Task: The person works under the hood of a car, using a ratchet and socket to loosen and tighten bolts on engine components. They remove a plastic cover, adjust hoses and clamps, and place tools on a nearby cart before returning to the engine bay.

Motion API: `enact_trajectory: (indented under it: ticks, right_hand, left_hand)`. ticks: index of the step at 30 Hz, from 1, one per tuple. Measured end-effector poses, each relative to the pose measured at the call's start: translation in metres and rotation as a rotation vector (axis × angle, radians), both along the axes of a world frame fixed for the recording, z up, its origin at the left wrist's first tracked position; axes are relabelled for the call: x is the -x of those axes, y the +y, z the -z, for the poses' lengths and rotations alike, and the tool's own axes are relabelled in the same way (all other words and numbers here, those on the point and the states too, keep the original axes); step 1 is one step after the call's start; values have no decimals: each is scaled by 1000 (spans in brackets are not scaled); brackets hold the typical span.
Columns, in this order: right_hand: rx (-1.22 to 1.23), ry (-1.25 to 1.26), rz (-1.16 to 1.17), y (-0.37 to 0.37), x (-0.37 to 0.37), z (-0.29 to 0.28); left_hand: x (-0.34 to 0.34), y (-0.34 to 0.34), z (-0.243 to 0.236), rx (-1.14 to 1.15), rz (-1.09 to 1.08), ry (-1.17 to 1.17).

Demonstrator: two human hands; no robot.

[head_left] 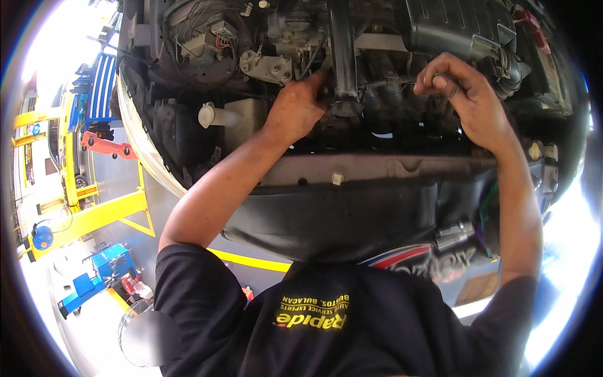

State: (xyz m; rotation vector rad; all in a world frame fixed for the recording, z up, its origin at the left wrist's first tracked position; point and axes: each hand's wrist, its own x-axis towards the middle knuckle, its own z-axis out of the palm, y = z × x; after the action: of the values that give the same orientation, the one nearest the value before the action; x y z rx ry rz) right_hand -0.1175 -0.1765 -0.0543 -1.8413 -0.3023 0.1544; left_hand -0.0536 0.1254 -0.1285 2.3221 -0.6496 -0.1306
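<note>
I lean over an open car engine bay. My left hand reaches in beside an upright black pipe; its fingertips are hidden behind the pipe and among dark parts. To the right, my right hand is raised over the engine with fingers curled and thumb pressed in. Whatever those fingers hold, if anything, cannot be made out. A thin dark rod or hose runs between the pipe and that hand. Left of my left hand is a metal bracket with bolts, and below it a whitish reservoir with a round cap.
A black ribbed box covers the engine's upper right, with a corrugated hose beside it. The front crossbar and dark cover lie under my forearms. Yellow lift parts and blue equipment stand on the left.
</note>
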Motion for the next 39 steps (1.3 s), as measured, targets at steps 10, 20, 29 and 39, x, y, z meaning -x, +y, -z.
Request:
enact_trajectory:
  ticks: [10,20,29,39]
  right_hand:
    - [-72,101,10,13,-14,7]
    - [263,-396,127,98,-35,22]
    - [325,-467,173,111,-18,26]
    - [417,-367,241,129,-26,11]
  left_hand:
    - [-10,5,-3,-87,-11,-7]
    - [8,-9,-33,436,-197,14]
    - [13,2,-14,842,-344,474]
    - [19,13,-28,721,-147,378]
